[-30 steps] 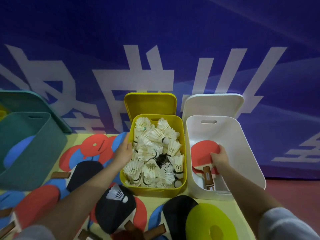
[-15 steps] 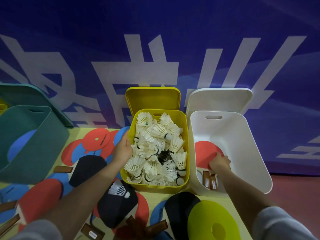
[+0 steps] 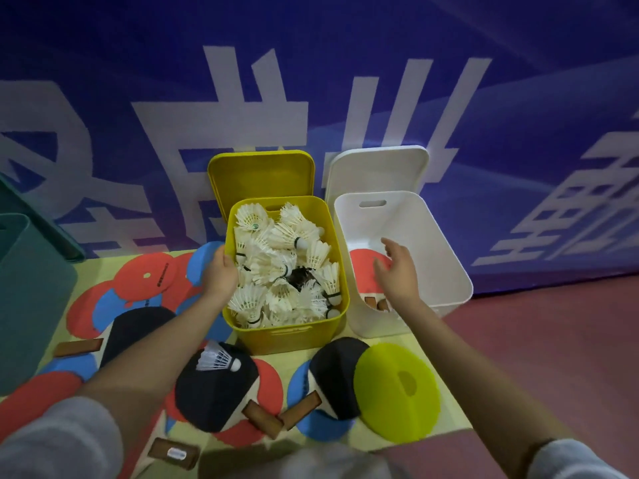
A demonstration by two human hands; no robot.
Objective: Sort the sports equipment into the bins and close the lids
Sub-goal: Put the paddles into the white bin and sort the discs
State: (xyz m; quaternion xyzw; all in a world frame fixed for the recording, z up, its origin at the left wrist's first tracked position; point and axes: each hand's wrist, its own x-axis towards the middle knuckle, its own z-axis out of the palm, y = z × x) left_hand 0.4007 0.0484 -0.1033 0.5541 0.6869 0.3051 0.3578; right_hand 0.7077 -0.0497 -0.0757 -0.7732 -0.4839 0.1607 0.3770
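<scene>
Fingers of my right hand [image 3: 397, 271] are spread and loose above the open white plastic bin [image 3: 446, 257], holding nothing; fingers of my left hand [image 3: 221, 274] curl over the left rim of the yellow plastic bin [image 3: 287, 333], gripping it. Status, yellow bin: heaped nearly to the rim with white feather shuttlecocks [image 3: 283, 264]; its yellow lid [image 3: 262, 174] stands propped upright behind it against the blue printed backdrop [image 3: 311, 63], so not closed. Status, white bin: a red-faced table tennis paddle [image 3: 363, 267] lies inside with wooden handles showing near the front wall; count below my hand cannot be told. Its white lid [image 3: 377, 167] likewise leans upright behind, not closed. Still unsorted on the pale yellow table top [image 3: 446, 426]: one loose white shuttlecock [image 3: 218, 357] resting on a black-faced paddle [image 3: 214, 388], a second black-faced paddle [image 3: 337, 375] just beside a lime-green flat plastic disc [image 3: 397, 392], and a spread of red, blue and black paddles [image 3: 138, 295] to the left. A dark green bin [image 3: 31, 305] sits at the far left, contents not visible. Judgement: shuttlecock sorting close to finished, paddle sorting barely begun, all lid closing outstanding.
</scene>
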